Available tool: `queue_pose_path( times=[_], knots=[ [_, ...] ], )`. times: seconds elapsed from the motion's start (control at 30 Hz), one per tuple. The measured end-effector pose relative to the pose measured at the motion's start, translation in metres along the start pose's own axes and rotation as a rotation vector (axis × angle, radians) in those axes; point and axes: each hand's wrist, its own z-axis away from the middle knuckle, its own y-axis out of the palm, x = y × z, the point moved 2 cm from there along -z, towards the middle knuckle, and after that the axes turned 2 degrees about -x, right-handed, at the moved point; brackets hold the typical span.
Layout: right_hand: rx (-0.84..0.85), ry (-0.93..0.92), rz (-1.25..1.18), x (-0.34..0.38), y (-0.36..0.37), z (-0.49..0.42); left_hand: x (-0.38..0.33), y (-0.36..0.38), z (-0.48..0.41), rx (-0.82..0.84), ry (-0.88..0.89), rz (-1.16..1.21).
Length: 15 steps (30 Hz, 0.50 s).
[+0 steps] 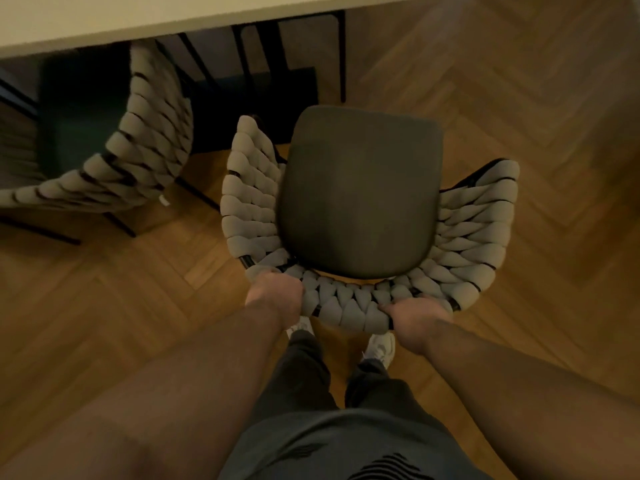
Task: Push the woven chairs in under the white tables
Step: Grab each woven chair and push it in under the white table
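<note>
Head view, looking down: a person's left hand (275,295) and right hand (417,318) both grasp the curved back of a woven chair (360,202). It stands on the wooden floor (519,98), short of the white table (138,19). A second woven chair (138,150) sits partly under the table, left.

The woven chair (360,202) is being gripped at the top of its curved back by the left hand (273,296) and the right hand (415,317), just before the white table (173,19), by which a second woven chair (145,140) is being partly covered.
</note>
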Motion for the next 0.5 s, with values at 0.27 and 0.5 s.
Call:
queue_pose_path(
  times=[0.27,0.5],
  knots=[
    [-0.020,-0.032,0.100,0.034,-0.073,-0.055,0.077,-0.011,-0.019,0.025,-0.047,0.016],
    [-0.030,-0.095,0.251,0.028,-0.132,-0.105,0.101,-0.030,-0.036,0.055,-0.149,0.188]
  ],
)
